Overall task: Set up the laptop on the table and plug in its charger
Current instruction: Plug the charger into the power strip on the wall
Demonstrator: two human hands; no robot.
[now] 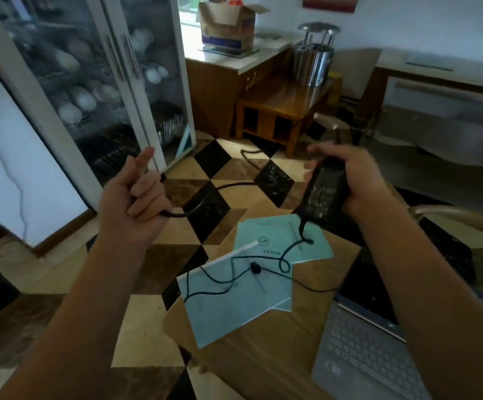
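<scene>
Black power brick (325, 192) is clasped in the right hand (358, 180); left hand (135, 203) grips the mains cable (205, 197). Laptop (367, 342) sits open on the desk (263, 356) (thin lead slack). Feed cable without tugging.

The table (263, 356) was smooth brown wood with a soft sheen, and pale green paper booklets (234, 307) lay matt on it. The charger brick (324, 194) looked matt black plastic, the laptop (364, 362) dull silver. The floor (205, 174) tiles shone glossy like polished stone.
</scene>
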